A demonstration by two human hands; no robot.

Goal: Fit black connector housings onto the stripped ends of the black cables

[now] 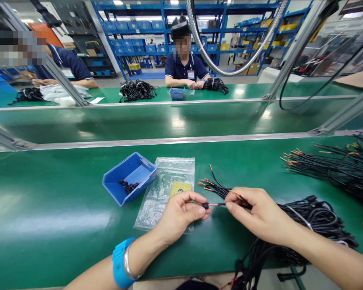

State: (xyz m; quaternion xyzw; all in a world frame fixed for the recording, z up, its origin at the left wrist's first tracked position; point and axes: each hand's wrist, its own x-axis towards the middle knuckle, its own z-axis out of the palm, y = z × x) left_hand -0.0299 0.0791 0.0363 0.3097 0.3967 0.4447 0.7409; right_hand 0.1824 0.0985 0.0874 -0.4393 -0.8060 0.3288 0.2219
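Note:
Between thumb and fingers, my left hand (184, 211) pinches a small black cable part (205, 205). Red and yellow wires run from that part into a black cable (221, 204), which my right hand (255, 209) grips just to the right. More black cables with bare coloured ends (210, 185) lie just beyond my right fingers. Under and behind my left hand lies a clear plastic bag (157, 197) with a yellow label. To its left, a blue bin (109, 181) holds several small black parts (128, 186).
A tied bundle of black cables (317, 217) lies beneath my right forearm, partly over the front edge. Another cable heap (345, 169) spreads at the right. Metal rails (169, 141) cross behind the green table (63, 209). Two people sit at the far bench; a metal hose (218, 68) hangs above.

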